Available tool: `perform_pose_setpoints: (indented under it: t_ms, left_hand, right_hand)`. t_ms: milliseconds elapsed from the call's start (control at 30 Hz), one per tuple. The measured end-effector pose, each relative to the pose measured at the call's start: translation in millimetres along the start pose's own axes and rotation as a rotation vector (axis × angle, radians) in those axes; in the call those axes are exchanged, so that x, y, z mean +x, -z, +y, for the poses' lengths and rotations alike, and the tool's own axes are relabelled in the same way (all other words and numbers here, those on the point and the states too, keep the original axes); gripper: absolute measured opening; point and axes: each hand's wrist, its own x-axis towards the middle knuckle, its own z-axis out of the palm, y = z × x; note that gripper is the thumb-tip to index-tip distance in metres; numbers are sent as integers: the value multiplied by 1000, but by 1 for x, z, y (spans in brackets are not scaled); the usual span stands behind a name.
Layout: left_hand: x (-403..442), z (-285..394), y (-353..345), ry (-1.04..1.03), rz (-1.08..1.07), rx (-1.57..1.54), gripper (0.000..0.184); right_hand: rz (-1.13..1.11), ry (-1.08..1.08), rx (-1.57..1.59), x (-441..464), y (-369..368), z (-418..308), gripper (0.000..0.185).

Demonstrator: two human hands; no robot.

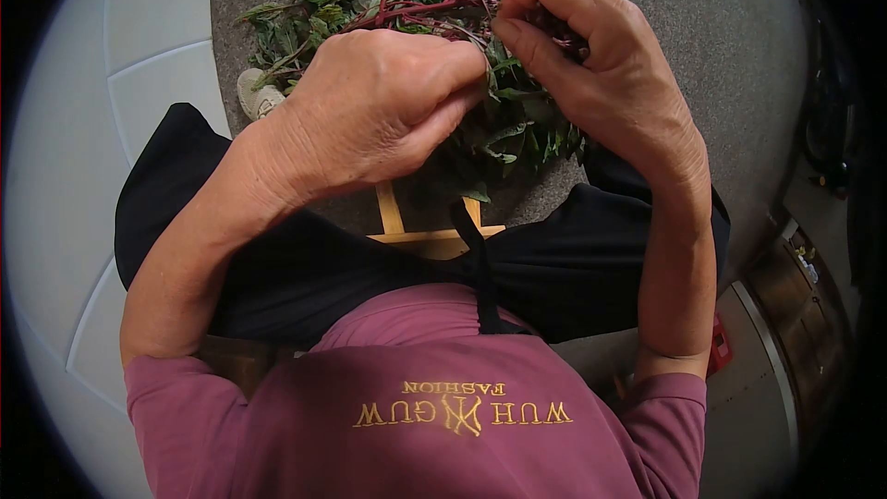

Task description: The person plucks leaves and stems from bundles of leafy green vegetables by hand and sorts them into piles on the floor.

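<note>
A heap of leafy green plant stems with reddish-purple stalks (407, 11) lies on the ground in front of me. Above its near side, my left hand (397, 97) is closed, thumb pressed against the bent forefinger. A leafy sprig (506, 83) shows right at those fingertips. Close by on the right, my right hand (596, 55) pinches thumb to forefinger at the top of that sprig. Dark reddish stem pieces show inside its curled palm. The other fingers of both hands are largely hidden.
Wooden slats of a low stool (434, 237) show between my legs in black trousers (268, 282). A light shoe (259, 94) stands left of the heap. Pale tiles (157, 9) border the grey rough floor (693, 9). A red object (719, 346) sits by my right elbow.
</note>
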Motion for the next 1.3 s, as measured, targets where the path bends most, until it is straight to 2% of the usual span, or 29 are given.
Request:
perform_pose_setpoints:
  t_ms: [533, 800, 933, 1067, 1133, 1300]
  left_hand:
    - [-3, -14, -7, 88, -11, 36, 12]
    - [0, -17, -7, 230, -76, -122, 12]
    - [1, -18, -8, 233, -64, -147, 12]
    - [2, -19, -9, 208, -39, -146, 12]
    - [1, -19, -10, 180, -21, -140, 12]
    - [2, -20, -8, 182, -11, -123, 11]
  right_hand:
    - [5, 5, -19, -3, 2, -1, 12]
    - [15, 36, 0, -6, 6, -5, 12]
    - [33, 80, 29, -8, 6, -5, 12]
    - [26, 30, 31, -10, 5, -5, 12]
    - [82, 92, 3, -11, 0, 0, 12]
    - [33, 108, -7, -10, 8, -11, 12]
